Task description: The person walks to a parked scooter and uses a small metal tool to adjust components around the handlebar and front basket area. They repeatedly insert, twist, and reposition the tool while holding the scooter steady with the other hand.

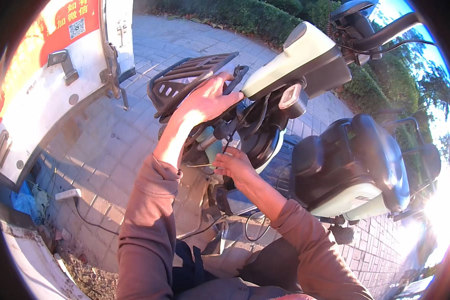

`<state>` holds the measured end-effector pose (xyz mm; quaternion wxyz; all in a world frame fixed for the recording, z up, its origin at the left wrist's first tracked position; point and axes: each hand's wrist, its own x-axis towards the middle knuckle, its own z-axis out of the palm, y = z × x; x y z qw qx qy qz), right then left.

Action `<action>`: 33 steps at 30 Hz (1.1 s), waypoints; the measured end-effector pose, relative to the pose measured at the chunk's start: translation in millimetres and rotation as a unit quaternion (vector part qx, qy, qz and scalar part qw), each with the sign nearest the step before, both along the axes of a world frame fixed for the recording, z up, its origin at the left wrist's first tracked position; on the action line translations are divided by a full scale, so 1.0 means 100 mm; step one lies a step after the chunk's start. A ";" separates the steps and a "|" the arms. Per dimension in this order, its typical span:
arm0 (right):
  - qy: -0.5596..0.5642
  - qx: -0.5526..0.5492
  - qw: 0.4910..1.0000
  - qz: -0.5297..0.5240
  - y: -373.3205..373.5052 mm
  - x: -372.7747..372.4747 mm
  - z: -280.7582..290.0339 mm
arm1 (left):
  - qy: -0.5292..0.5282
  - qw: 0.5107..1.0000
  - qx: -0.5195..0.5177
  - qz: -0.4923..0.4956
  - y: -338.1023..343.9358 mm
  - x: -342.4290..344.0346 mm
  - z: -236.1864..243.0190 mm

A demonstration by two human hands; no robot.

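A pale green and black electric scooter stands before me, its front panel (pixel 292 60) tilted across the upper middle. My left hand (pixel 210 100) lies over the near rim of the black front basket (pixel 185 82), thumb spread from the fingers and reaching the panel's lower tip. Below it, my right hand (pixel 233 165) is closed in a pinch on a thin rod (pixel 200 165) pointing left; its exact kind is unclear. Black cables (pixel 257 120) hang beneath the panel, close above my right fingers. Beside them is a rectangular lamp (pixel 291 98).
At left stands a white vehicle door (pixel 45 105) with a latch and red poster. A white power strip (pixel 68 194) lies on the paving, its cord running right. The scooter's black seat (pixel 352 155) is at right. A hedge (pixel 225 17) lines the far side; bright sun glares at right.
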<state>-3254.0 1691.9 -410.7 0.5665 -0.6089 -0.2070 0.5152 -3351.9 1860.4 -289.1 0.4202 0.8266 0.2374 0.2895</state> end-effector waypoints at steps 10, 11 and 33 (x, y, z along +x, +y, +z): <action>-0.021 -0.020 0.997 -0.077 0.14 0.05 0.11 | -0.033 0.999 -0.025 -0.005 -0.05 0.01 0.02; -0.032 -0.027 0.995 -0.086 0.17 0.04 0.12 | -0.035 0.999 -0.021 -0.007 -0.06 0.00 0.02; -0.087 -0.077 0.987 -0.114 0.15 -0.18 0.21 | -0.030 1.000 -0.001 -0.006 -0.12 -0.05 0.08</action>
